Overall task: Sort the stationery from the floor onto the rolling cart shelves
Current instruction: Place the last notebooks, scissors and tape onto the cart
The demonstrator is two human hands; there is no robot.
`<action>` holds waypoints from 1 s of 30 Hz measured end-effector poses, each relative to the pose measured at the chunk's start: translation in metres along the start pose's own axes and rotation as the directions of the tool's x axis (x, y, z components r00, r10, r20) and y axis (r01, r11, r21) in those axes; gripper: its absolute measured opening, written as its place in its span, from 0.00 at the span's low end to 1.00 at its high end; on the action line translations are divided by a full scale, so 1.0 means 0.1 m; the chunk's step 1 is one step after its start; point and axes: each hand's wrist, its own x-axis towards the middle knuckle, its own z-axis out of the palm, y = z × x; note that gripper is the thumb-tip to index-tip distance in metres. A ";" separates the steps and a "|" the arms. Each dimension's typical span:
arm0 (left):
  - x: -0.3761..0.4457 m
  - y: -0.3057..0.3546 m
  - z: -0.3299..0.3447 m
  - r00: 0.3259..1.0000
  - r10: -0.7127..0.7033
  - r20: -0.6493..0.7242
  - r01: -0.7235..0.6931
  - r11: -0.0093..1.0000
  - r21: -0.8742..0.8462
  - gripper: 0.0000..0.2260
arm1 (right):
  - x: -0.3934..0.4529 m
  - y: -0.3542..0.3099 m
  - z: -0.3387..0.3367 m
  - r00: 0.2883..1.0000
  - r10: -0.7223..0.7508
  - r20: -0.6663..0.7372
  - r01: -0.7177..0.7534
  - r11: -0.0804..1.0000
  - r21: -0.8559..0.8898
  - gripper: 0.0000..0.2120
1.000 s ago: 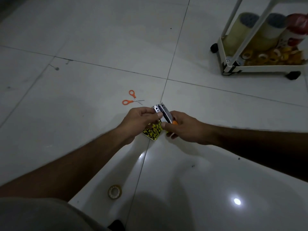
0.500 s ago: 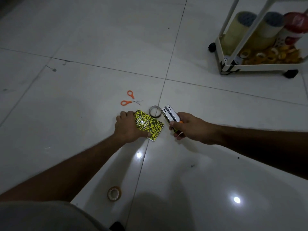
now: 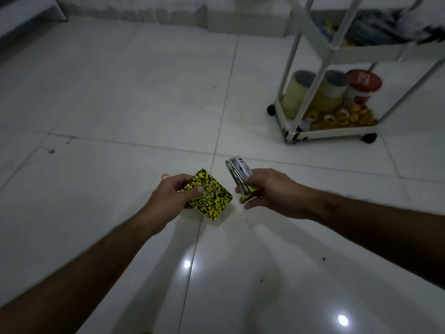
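My left hand (image 3: 172,195) grips a small yellow-and-black speckled spiral notebook (image 3: 210,197), lifted off the floor, thumb on its cover. My right hand (image 3: 267,192) holds a bundle of silvery metal pieces, maybe staplers or cutters (image 3: 238,171), with a yellowish bit at the palm. An orange scissor handle (image 3: 165,176) peeks out behind my left hand on the floor. The white rolling cart (image 3: 337,133) stands at the upper right, well beyond both hands.
The cart's bottom shelf holds big tape rolls (image 3: 297,92), a red-lidded tub (image 3: 363,85) and several small yellow tape rings (image 3: 337,116). An upper shelf (image 3: 368,50) carries blurred items. The floor is glossy white tile; a wall base (image 3: 134,8) runs along the top.
My left hand has picked the notebook up off the floor. The view has tilted up toward the cart, so the small tape rolls are out of sight. My right hand keeps its metal bundle.
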 end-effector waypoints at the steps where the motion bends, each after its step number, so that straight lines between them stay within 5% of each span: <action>1: 0.03 0.15 0.05 0.999 0.030 0.014 -0.030 0.999 -0.014 0.06 | -0.03 -0.10 -0.02 0.999 -0.017 -0.034 0.018 0.999 0.030 0.10; 7: 0.21 1.08 0.33 0.979 0.191 0.066 -0.187 0.980 -0.072 0.06 | -0.25 -0.67 -0.30 0.961 -0.141 -0.240 0.179 0.973 0.148 0.11; 13: 0.35 2.03 0.64 0.940 0.322 0.113 -0.313 0.945 -0.097 0.07 | -0.62 -1.23 -0.72 0.835 -0.379 -0.399 0.374 0.923 -0.094 0.07; 16: 0.42 2.52 0.82 0.905 0.402 0.137 -0.390 0.914 -0.108 0.06 | -0.84 -1.58 -0.96 0.751 -0.470 -0.463 0.429 0.881 -0.199 0.13; 20: 0.56 3.17 1.10 0.859 0.480 0.176 -0.457 0.875 -0.157 0.06 | -1.16 -2.07 -1.34 0.632 -0.599 -0.492 0.505 0.800 -0.325 0.04; 26: 0.49 3.96 1.38 0.843 0.501 0.196 -0.470 0.863 -0.187 0.08 | -1.69 -2.69 -1.87 0.605 -0.602 -0.522 0.484 0.798 -0.359 0.09; 30: 0.24 4.44 1.36 0.852 0.482 0.206 -0.466 0.876 -0.122 0.09 | -2.11 -3.12 -2.11 0.592 -0.570 -0.569 0.343 0.818 -0.463 0.14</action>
